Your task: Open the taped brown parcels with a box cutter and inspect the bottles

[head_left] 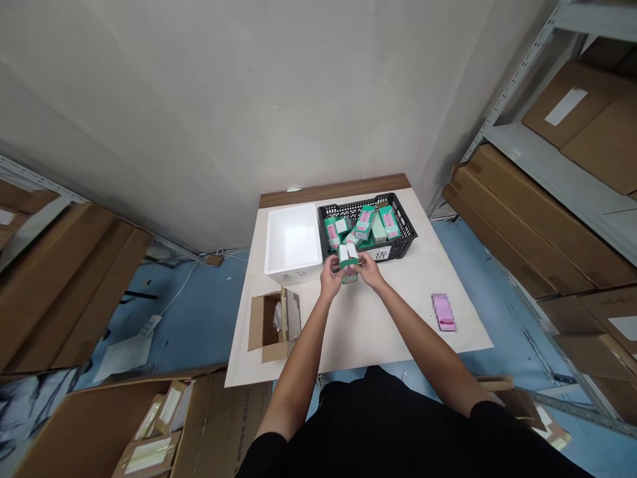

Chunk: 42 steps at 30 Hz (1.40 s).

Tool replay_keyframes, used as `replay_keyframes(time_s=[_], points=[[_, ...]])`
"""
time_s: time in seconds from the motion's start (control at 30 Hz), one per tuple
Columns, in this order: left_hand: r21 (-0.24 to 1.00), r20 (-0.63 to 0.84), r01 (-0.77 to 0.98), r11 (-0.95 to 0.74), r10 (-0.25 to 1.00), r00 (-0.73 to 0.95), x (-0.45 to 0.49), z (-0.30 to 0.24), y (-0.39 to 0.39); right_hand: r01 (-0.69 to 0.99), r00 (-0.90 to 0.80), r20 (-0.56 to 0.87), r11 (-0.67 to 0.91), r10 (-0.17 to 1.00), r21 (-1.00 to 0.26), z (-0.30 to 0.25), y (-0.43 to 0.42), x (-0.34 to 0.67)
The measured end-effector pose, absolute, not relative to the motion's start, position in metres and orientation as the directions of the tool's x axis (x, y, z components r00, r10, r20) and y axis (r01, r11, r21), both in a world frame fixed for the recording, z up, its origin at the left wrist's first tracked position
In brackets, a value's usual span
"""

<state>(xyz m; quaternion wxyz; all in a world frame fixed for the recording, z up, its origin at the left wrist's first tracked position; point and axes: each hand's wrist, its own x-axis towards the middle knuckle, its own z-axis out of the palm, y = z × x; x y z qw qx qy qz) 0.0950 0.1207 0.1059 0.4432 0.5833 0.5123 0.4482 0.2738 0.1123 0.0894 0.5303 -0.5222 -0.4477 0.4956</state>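
Grip is two-handed: left hand (330, 276) and right hand (369, 269) are both closed on one small green box (348, 256), fingers seemingly working at its white top flaps. It is held above the white table (378, 332), just near of the black crate (409, 236) filled with like boxes (365, 222).

Even bright light, soft shadows, strong wide-angle bending at edges.
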Motion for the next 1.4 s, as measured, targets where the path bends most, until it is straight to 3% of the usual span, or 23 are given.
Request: replay_keyframes(time_s=[0.17,0.27,0.43,0.6,0.77,0.9,1.27,1.4], points=[[0.943,0.261,0.183,-0.279,0.959,0.112,0.177,0.168,0.195,0.050,0.128,0.153,0.148,0.980,-0.988,0.155,0.184,0.359],[0.938,0.301,0.138,-0.318,0.944,0.133,0.235,0.187,0.237,0.157,0.156,0.220,0.195,0.963,-0.968,0.181,0.220,0.414],[0.958,0.216,0.177,-0.225,0.974,0.071,0.283,0.199,0.289,0.371,0.296,0.233,0.114,0.926,-0.922,0.195,0.258,0.484],[0.931,0.277,0.234,-0.280,0.960,0.046,0.261,0.203,0.296,0.433,0.383,0.303,0.120,0.873,-0.893,0.188,0.250,0.492],[0.884,0.364,0.266,-0.384,0.923,0.123,0.212,0.205,0.262,0.435,0.260,0.411,0.274,0.874,-0.858,0.191,0.218,0.418],[0.851,0.400,0.300,-0.431,0.902,0.162,0.148,0.207,0.228,0.374,0.162,0.410,0.328,0.898,-0.867,0.190,0.195,0.337],[0.884,0.267,0.409,-0.225,0.962,-0.048,-0.103,0.167,0.113,0.313,-0.133,0.268,0.297,0.954,-0.902,0.154,0.125,0.082],[0.857,0.164,0.496,-0.142,0.987,-0.001,-0.184,0.120,0.066,0.323,-0.184,0.155,0.208,0.971,-0.923,0.115,0.085,-0.003]])
